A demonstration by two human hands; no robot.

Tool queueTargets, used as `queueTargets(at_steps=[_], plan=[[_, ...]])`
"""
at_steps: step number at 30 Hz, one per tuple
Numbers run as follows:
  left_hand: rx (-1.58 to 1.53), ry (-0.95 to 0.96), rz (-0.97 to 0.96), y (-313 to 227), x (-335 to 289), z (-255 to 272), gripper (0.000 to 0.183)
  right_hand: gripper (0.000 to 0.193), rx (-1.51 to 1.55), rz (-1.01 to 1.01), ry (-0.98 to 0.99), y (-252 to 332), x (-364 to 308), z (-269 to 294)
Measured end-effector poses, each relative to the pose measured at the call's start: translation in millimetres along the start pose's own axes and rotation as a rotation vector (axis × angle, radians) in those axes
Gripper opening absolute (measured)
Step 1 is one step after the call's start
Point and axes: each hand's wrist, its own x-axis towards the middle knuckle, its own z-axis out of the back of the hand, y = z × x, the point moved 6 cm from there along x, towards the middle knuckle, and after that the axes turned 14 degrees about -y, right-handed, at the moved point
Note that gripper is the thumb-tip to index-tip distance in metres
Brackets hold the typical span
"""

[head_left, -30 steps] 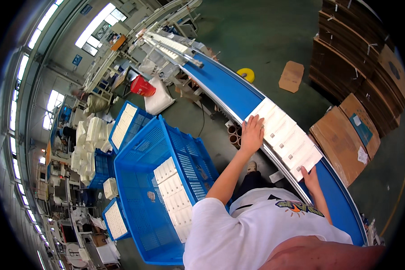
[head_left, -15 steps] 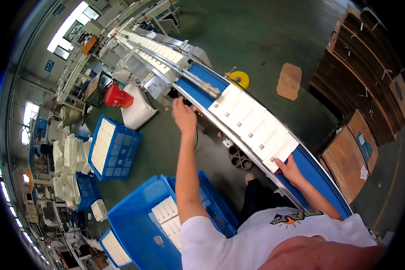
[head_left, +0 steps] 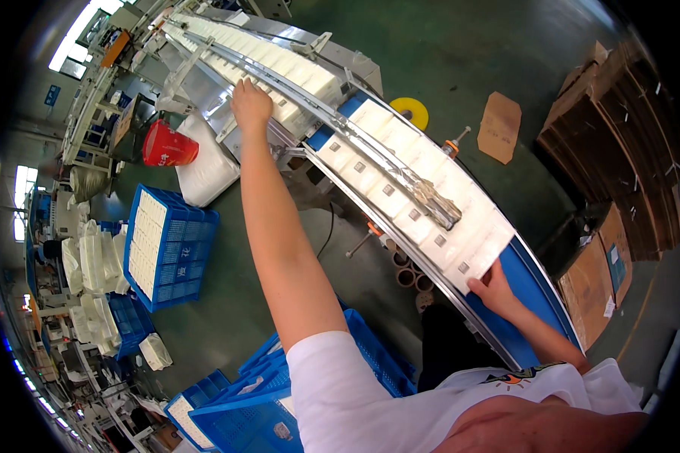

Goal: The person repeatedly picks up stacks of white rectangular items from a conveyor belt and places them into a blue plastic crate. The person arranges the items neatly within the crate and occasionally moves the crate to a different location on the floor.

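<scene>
On the blue conveyor belt (head_left: pixel 540 291) lies a row of flat white packs (head_left: pixel 423 196), side by side, each with a small dark square mark near one end. My right hand (head_left: pixel 499 293) grips the nearest pack at the row's near end, thumb at its corner and fingers along its edge. Far ahead, my left arm is stretched out. My left hand (head_left: pixel 252 106) is beside the upstream packs (head_left: pixel 287 113), its fingers bent and close together; what they hold, if anything, is hidden. A metal guide bar (head_left: pixel 370 155) runs above the packs.
Blue crates (head_left: pixel 189 260) stand left of the conveyor, one filled with white pieces. A red bucket (head_left: pixel 166 145) is by a white sack (head_left: pixel 208 170). Stacked brown cardboard (head_left: pixel 604 128) rises at the right, and a yellow disc (head_left: pixel 409 113) sits beyond the belt.
My left hand has reached farther forward, from beside the belt to the upstream packs. The view has shifted forward, and packs now fill the belt under the guide bar. My right hand stays at the row's end.
</scene>
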Motion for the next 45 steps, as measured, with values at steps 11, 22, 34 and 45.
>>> queueTargets(at_steps=[11,22,34,45], plan=[[-0.076,0.529,0.178,13.4,22.7,-70.9,0.041,0.075,-0.088,-0.147,-0.024,-18.3,-29.3,35.6],[-0.529,0.773,0.361,-45.1,-35.0,-13.3,0.026,0.068,0.029,-0.084,-0.025,-10.2,-51.0,50.5],[-0.554,0.834,0.009,-166.2,-152.9,128.9,0.026,0.041,-0.22,0.092,-0.272,-57.1,-154.3,194.6],[-0.771,0.843,-0.323,-411.2,-346.3,362.2,0.026,0.04,-0.288,0.055,-0.519,-142.3,-395.4,457.2]])
